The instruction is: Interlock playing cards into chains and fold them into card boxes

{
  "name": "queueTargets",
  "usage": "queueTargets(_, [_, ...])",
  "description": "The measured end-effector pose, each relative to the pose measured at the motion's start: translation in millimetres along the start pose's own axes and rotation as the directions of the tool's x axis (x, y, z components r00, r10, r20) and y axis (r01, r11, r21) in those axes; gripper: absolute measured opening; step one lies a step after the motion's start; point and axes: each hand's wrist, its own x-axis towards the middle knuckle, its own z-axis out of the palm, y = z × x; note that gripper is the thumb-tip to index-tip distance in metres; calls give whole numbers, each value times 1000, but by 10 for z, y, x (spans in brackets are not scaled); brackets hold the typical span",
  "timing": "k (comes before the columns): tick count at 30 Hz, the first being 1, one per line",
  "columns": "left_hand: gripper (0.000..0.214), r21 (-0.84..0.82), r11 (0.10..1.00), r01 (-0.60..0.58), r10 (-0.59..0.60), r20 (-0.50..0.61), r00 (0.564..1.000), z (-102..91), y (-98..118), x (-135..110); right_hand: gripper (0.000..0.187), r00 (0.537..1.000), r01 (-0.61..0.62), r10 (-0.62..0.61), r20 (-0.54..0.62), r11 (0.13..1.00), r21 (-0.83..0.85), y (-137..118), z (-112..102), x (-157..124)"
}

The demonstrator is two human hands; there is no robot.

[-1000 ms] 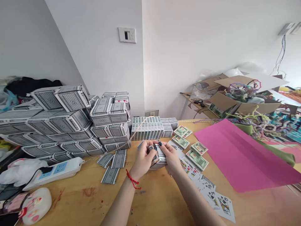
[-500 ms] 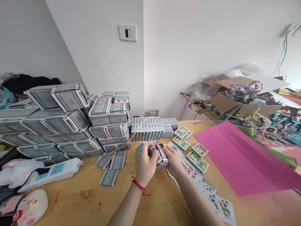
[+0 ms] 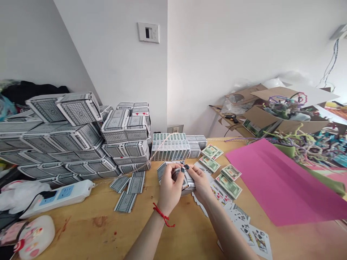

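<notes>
Grip: left hand (image 3: 170,187) and right hand (image 3: 201,183) both pinching a card box (image 3: 190,183)
Four o'clock: loose cards (image 3: 258,238) on desk (image 3: 108,238)
Hazard: uneven squeezing could, I judge, crease its walls

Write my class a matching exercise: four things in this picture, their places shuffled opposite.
1. Flat pink rectangular sheet
2. White plastic power strip
3. Thin red cord bracelet
4. Grey-and-white patterned boxy card piece

A. Around the left wrist
B. On the wooden table, left
C. Held by left hand and right hand
D. On the table, right

Pairs: 1-D, 2-B, 3-A, 4-C
</notes>
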Motion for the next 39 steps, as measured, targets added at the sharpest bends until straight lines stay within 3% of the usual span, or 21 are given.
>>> queueTargets(3, [11,35,999,3,-4,42,999,13,-4,-18,26,1000,6,-6,-8,1000,-6,-14,3,-6])
queueTargets(13, [11,201,979,20,12,-156,988,96,-27,-122,25,1000,-3,3,-14,1000,5,-3,-5,-9])
queueTargets(24, [6,41,999,11,-4,-169,986,90,-48,-137,30,999,48,-49,-20,996,-78,-4,88,-63])
queueTargets(31, [29,-88,996,18,-30,-146,989,68,-85,-128,32,999,46,-50,-22,988,-148,-13,103,-81])
queueTargets(35, [34,-96,995,30,-38,-89,995,71,-115,-120,34,999,35,-41,-31,985,-171,-28,89,-82])
queueTargets(39, [36,7,1000,-10,10,-120,993,99,-92,-152,33,996,53,-68,-65,978,-204,-12,97,-101])
